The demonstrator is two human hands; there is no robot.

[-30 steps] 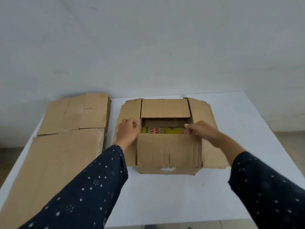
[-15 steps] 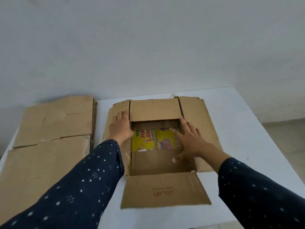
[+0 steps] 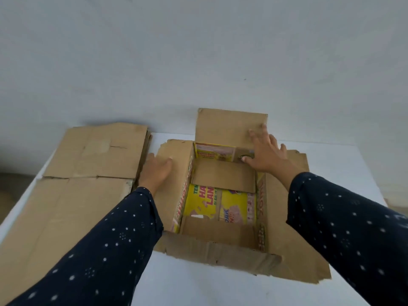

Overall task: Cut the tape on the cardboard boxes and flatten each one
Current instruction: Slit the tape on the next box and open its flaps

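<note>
An open cardboard box stands on the white table, all its top flaps spread. Its inside shows yellow printed panels and a brown bottom flap. The far flap stands upright. My right hand lies with fingers spread flat against that far flap and the box's far wall. On the left side flap rests my left hand, palm down and open. Both arms wear dark dotted sleeves. No cutting tool is visible.
A flattened cardboard box lies on the table's left side, reaching past the near left edge. A plain grey wall rises right behind the table. The table's right edge runs near the box's right flap.
The near flap was swung down toward me and the box opened. My right hand moved from the near flap to the far flap, which now stands upright. The camera came closer.
</note>
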